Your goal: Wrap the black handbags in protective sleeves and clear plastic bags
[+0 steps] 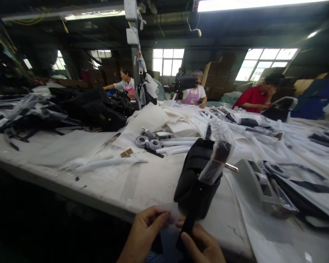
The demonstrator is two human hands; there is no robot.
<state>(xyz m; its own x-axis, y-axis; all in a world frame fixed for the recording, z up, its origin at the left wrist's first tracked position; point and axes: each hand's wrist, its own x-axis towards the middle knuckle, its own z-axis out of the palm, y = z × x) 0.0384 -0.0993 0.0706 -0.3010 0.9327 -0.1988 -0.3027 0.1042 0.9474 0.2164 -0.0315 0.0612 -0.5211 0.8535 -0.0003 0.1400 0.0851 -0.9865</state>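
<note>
My left hand (146, 228) is at the bottom edge, fingers pinched on a small piece of clear plastic film (170, 212). Beside it my right hand (201, 244) is closed on a flat black strap (188, 226) that hangs down from a black bag (195, 179). The bag stands on the white worktable (142, 182) just beyond my hands. A strap piece in a clear plastic sleeve (216, 160) leans against the bag's top.
White rolled sleeves and sheets (181, 124) cover the table's middle, tape rolls (148, 140) left of them. A pile of black bags (98, 109) lies far left, a grey tray (256, 182) at right. Three people work at the far side.
</note>
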